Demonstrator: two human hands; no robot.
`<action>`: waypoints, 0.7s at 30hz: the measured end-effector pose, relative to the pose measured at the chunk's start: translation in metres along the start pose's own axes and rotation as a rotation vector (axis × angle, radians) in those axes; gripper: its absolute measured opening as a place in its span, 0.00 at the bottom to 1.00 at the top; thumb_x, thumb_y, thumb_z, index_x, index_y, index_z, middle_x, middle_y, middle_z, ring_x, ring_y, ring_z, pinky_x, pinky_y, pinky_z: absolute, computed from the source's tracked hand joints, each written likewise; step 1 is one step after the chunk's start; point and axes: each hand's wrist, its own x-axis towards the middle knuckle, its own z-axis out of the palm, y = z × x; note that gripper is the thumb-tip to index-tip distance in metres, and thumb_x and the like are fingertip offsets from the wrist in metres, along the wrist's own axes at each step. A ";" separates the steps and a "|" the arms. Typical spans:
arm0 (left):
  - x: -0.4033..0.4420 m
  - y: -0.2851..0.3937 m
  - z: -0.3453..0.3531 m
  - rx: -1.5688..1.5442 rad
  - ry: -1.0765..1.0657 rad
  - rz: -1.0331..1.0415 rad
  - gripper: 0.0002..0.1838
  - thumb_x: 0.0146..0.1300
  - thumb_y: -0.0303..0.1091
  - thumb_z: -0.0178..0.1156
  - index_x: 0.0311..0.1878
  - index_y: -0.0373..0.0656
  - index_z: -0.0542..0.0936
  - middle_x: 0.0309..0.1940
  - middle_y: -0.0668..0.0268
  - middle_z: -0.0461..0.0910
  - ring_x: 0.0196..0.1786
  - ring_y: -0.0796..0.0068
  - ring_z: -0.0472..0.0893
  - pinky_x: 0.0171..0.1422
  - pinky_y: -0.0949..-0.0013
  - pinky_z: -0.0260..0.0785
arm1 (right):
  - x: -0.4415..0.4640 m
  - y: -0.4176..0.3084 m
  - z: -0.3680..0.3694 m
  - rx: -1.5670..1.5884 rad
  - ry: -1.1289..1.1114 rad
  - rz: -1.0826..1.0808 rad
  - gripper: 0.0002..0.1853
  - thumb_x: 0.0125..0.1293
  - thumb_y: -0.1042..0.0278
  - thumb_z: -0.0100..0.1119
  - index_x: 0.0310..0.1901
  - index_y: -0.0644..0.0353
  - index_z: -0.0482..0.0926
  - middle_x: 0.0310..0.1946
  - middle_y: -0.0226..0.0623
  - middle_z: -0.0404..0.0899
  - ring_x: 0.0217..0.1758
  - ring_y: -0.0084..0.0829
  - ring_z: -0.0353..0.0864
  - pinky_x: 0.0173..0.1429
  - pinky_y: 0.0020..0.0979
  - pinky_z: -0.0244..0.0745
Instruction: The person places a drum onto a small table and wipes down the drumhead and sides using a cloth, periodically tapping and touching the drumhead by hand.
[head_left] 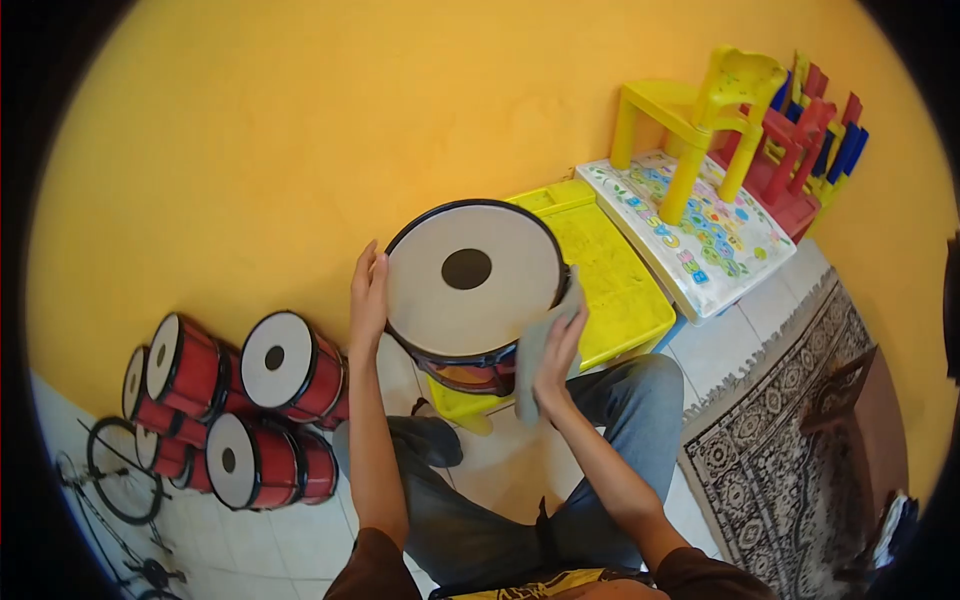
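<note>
A drum (420,315) with a white head, a dark centre spot and a black rim stands tilted toward me on the yellow plastic table. Against the left side of its rim, my left hand (370,295) lies with fingers stretched upward, thumb side toward the drum. My right hand (562,350) grips a grey cloth (530,365), pressed to the drum's lower right side. Part of the drum's red shell shows below the rim; the rest of the shell is hidden.
Several red drums (275,460) are stacked at the left, near a bicycle (125,470). Right of the yellow table (625,290), a yellow chair (690,115) stands on a white printed table (745,265), beside stacked coloured chairs (800,165). A patterned rug (745,450) lies at the right.
</note>
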 end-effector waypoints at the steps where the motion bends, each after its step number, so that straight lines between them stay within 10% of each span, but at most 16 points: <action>1: -0.001 -0.006 0.001 -0.118 -0.005 -0.029 0.30 0.76 0.50 0.47 0.69 0.36 0.69 0.70 0.52 0.67 0.73 0.61 0.64 0.76 0.61 0.54 | 0.002 0.002 0.002 0.037 0.050 0.103 0.30 0.79 0.51 0.39 0.70 0.68 0.58 0.68 0.53 0.62 0.73 0.44 0.60 0.76 0.39 0.50; 9: -0.017 -0.020 0.008 -0.616 -0.056 0.026 0.30 0.75 0.46 0.47 0.71 0.33 0.66 0.72 0.54 0.65 0.75 0.64 0.61 0.79 0.66 0.46 | 0.054 -0.091 -0.014 0.232 0.189 -0.012 0.26 0.80 0.52 0.41 0.65 0.66 0.66 0.56 0.42 0.74 0.58 0.31 0.72 0.65 0.32 0.64; 16: -0.025 -0.009 0.010 -0.926 -0.037 -0.221 0.33 0.75 0.48 0.42 0.76 0.37 0.58 0.74 0.58 0.61 0.76 0.66 0.61 0.79 0.64 0.49 | 0.050 -0.130 0.020 -0.727 -1.127 -0.573 0.32 0.77 0.47 0.38 0.72 0.63 0.61 0.74 0.51 0.57 0.78 0.47 0.54 0.79 0.49 0.45; 21: -0.012 -0.039 0.020 -0.946 -0.091 -0.272 0.32 0.77 0.49 0.42 0.75 0.37 0.59 0.72 0.57 0.64 0.73 0.68 0.64 0.76 0.66 0.54 | 0.060 -0.122 0.032 -0.870 -1.400 -0.627 0.37 0.76 0.40 0.32 0.76 0.61 0.53 0.78 0.48 0.47 0.82 0.44 0.43 0.80 0.54 0.34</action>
